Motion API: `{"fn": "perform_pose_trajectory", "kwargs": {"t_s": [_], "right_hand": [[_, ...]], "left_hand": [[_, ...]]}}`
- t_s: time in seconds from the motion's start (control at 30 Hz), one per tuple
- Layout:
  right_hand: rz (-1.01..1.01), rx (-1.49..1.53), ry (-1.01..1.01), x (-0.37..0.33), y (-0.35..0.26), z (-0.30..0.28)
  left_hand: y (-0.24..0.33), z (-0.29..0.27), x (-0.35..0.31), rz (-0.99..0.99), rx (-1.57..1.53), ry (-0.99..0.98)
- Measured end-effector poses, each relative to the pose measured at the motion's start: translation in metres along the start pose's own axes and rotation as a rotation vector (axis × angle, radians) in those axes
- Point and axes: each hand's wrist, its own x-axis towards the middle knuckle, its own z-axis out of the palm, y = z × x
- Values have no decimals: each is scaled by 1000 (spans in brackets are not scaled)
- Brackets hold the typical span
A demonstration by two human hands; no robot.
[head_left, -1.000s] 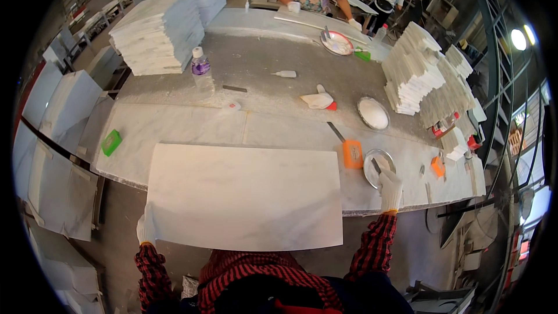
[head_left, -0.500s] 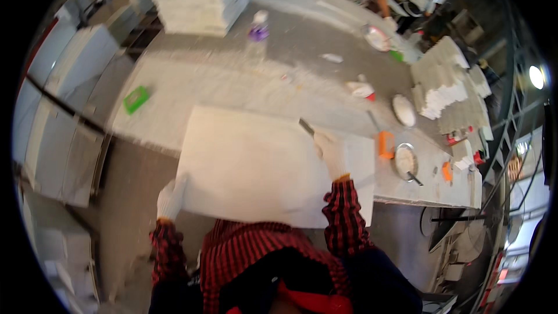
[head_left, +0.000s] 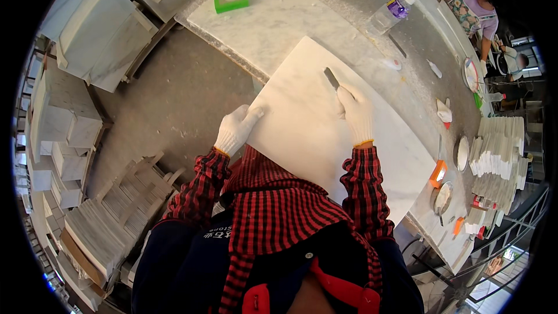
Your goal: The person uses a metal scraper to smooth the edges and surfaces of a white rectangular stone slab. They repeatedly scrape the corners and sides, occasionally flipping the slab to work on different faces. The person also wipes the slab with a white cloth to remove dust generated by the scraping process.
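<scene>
A white, faintly veined stone slab (head_left: 322,131) lies in front of me, its near edge against my checked apron. With the thumb on top, my left hand (head_left: 237,129), in a white knit glove, grips the slab's left edge; those fingers are partly hidden. My right hand (head_left: 356,111), gloved the same way, is closed around a putty knife (head_left: 331,78) above the slab. The blade points away from me to the left. I cannot tell whether it touches the stone.
Beyond the slab, the worktable (head_left: 273,9) carries a green box (head_left: 231,1) and a bottle with a purple label (head_left: 390,14). At the right are an orange box (head_left: 438,173), a metal bowl (head_left: 443,197) and stacked tiles (head_left: 497,151). More slabs (head_left: 96,29) stand left. A co-worker (head_left: 474,6) is far right.
My view has swung left, so the table's things appear further right and tilted. Relative to the table, the slab has turned. Both hands keep their holds on the slab and the putty knife.
</scene>
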Motion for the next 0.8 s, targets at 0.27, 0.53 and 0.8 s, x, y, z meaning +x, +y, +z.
{"fn": "perform_pose_trajectory", "kwargs": {"t_s": [0.27, 0.53, 0.8], "right_hand": [[-102, -48, -39, 29, -21, 7], [-233, -341, 42, 42, -35, 21], [-540, -558, 184, 41, -16, 10]], "left_hand": [[-23, 19, 13, 29, -269, -23], [-13, 11, 7, 50, -174, -35], [-2, -4, 12, 47, 193, -25]]}}
